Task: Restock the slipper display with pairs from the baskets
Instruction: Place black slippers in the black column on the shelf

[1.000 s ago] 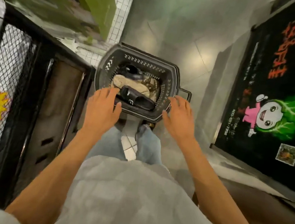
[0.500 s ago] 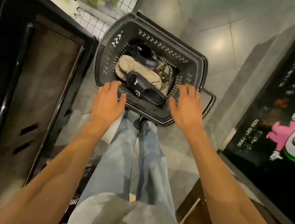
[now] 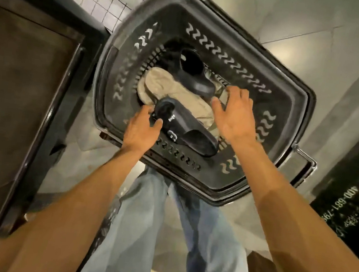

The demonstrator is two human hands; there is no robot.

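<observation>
Black-framed cabinet fills left side, grey tile floor on the right. Dark plastic basket sits on the floor just beside the cabinet, metal handle folded down on its right side; person's jeans touch or overlap its near edge. All slippers are inside the basket, long axes roughly parallel on a diagonal, far-left to near-right:
- beige slipper underneath, in the middle
- far black slipper lying on the beige one's far edge
- near black slipper on top, sole down, strap with white marks at the far-left end, bare heel end pointing near-right at the basket wall

Left hand at the strap end of the near black slipper, thumb on the strap, fingers against the tip; can't tell if the grip is closed. Right hand spread flat, palm down over the beige slipper, holding nothing
</observation>
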